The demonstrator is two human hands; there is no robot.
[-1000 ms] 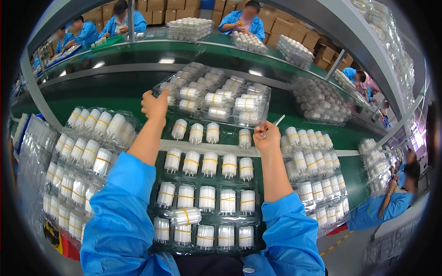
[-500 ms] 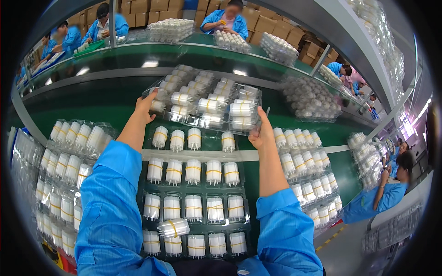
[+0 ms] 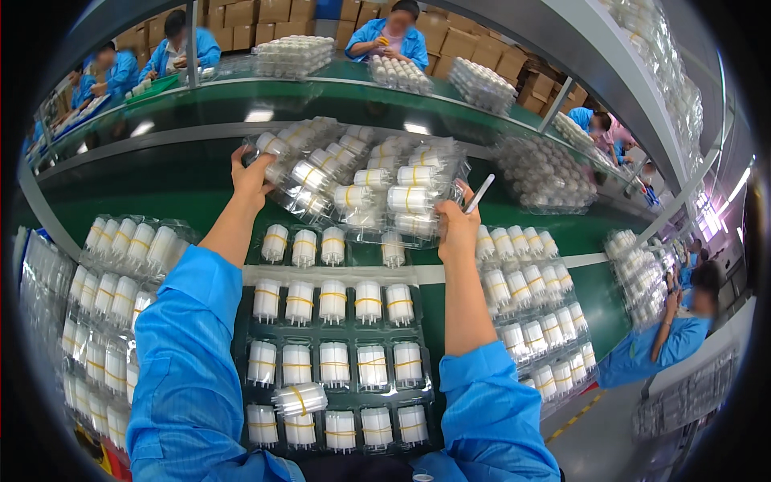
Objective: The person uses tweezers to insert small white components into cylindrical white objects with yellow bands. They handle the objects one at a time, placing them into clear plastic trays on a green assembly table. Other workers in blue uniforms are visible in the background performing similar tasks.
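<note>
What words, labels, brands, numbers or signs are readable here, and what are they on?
None I can read.
White cylinders: no lettering shows.
Clear plastic packaging in left hand and right hand: none legible.
Pale stick: too small to tell.
Cardboard boxes: too distant to tell.

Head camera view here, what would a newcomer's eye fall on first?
Probably the clear plastic tray of white, yellow-banded cylinders at upper centre, held between the person's left hand and right hand. Next, perhaps, the slim white stick poking up from the right hand. Lower down, one loose white, yellow-banded cylinder lies crosswise over the neat rows nearer the person.
</note>
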